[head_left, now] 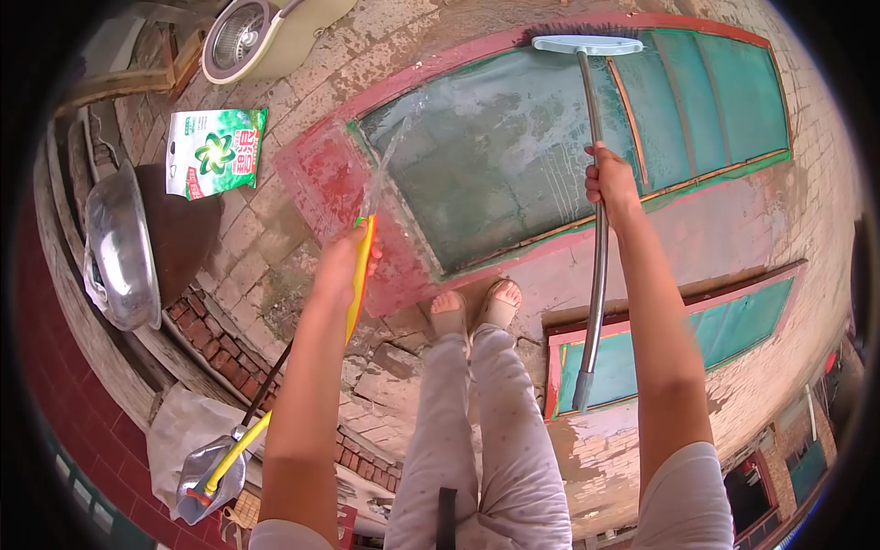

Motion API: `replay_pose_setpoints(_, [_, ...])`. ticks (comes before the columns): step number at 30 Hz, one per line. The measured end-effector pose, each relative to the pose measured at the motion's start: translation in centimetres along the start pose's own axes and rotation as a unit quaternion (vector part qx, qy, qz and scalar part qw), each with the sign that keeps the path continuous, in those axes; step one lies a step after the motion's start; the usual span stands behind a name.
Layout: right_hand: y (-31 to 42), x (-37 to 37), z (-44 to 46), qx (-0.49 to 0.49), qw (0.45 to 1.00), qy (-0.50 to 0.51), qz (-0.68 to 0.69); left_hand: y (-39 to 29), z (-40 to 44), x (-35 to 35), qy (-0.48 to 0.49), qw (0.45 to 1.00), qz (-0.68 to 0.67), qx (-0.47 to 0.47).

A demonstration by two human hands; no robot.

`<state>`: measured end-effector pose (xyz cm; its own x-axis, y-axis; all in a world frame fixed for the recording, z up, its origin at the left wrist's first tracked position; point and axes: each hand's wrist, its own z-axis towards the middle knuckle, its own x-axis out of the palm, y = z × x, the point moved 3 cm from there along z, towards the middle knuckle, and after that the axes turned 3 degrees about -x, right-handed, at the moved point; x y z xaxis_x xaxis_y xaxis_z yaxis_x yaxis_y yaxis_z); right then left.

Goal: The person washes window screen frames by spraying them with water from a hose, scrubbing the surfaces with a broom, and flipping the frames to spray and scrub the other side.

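My left hand (357, 249) is closed round a yellow hose (360, 289), and water (399, 147) sprays from its end toward a red-framed door panel with green-backed glass (477, 156) lying on the paving. My right hand (611, 183) grips the metal pole (598, 284) of a brush. The brush's pale blue head (587, 44) rests at the panel's far edge, its dark bristles pointing away from me. Wet streaks and whitish patches mark the glass.
A green-and-white detergent bag (217, 153) and a metal basin (124, 247) are at the left. A spin mop bucket (275, 46) stands at the upper left. A second framed panel (733, 321) lies at the right. My feet are beside the large panel.
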<state>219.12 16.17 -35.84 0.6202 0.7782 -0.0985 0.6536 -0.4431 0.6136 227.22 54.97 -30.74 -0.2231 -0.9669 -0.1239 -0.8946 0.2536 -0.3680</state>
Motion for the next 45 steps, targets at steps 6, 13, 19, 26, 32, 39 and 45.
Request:
replay_pose_setpoints(6, [-9.9,11.7,0.4,0.012,0.974,0.138,-0.178,1.5,0.2,-2.2,-0.01,0.996,-0.087,-0.022])
replay_pose_setpoints(13, [-12.4,21.4,-9.2,0.051,0.902,0.311,-0.296,2.5,0.0,-5.5,-0.002,0.984,-0.178,-0.029])
replay_pose_setpoints(19, [-8.1,22.8,-3.5,-0.015,0.957,0.156,-0.242,5.8,1.5,-8.1,-0.024,0.971,-0.237,-0.017])
replay_pose_setpoints(26, [-17.6,28.8,-10.6,-0.055,0.797,0.325,-0.506,7.0,1.7,-10.7,-0.046,0.95,-0.306,-0.032])
replay_pose_setpoints(32, [-14.8,36.1,-6.0,-0.117,0.84,0.287,-0.445,7.9,2.1,-12.1,-0.037,0.945,-0.325,-0.008])
replay_pose_setpoints(39, [-20.1,26.2,-10.7,-0.044,0.836,0.303,-0.455,10.1,2.3,-10.7,-0.019,0.951,-0.304,-0.051])
replay_pose_setpoints(45, [-15.4,19.8,-8.9,0.011,0.88,0.25,-0.404,11.6,1.2,-7.3,-0.002,0.967,-0.253,-0.042])
